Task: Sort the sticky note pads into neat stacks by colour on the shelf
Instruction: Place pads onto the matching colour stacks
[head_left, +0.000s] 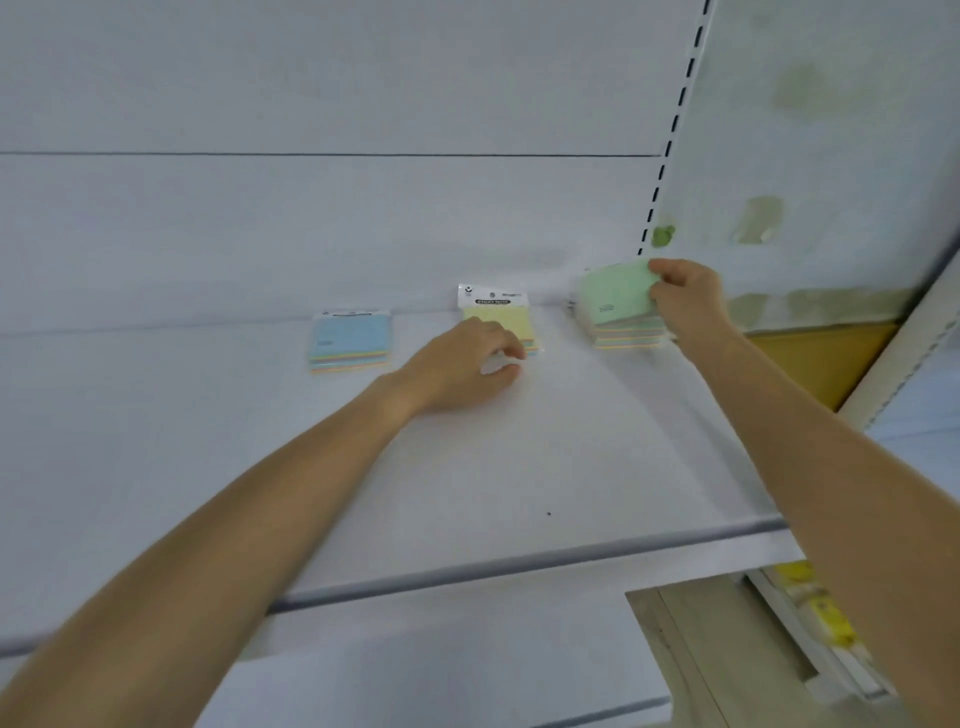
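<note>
Three packs of sticky notes stand in a row at the back of a white shelf (363, 467). A blue-topped stack (350, 343) is on the left. In the middle lies a yellow-topped pack (496, 317) with a white header card; my left hand (462, 364) rests in front of it with its fingers loosely curled, touching the pack's front edge. On the right a green-topped pad (615, 293) is tilted up above a stack (628, 335), and my right hand (685, 299) pinches its right edge.
The shelf's white back wall rises behind the packs. A slotted upright (667, 150) and a glossy side panel (810, 156) close off the right side. A lower shelf edge (467, 571) runs across the front, with yellow tags (821, 608) at the lower right.
</note>
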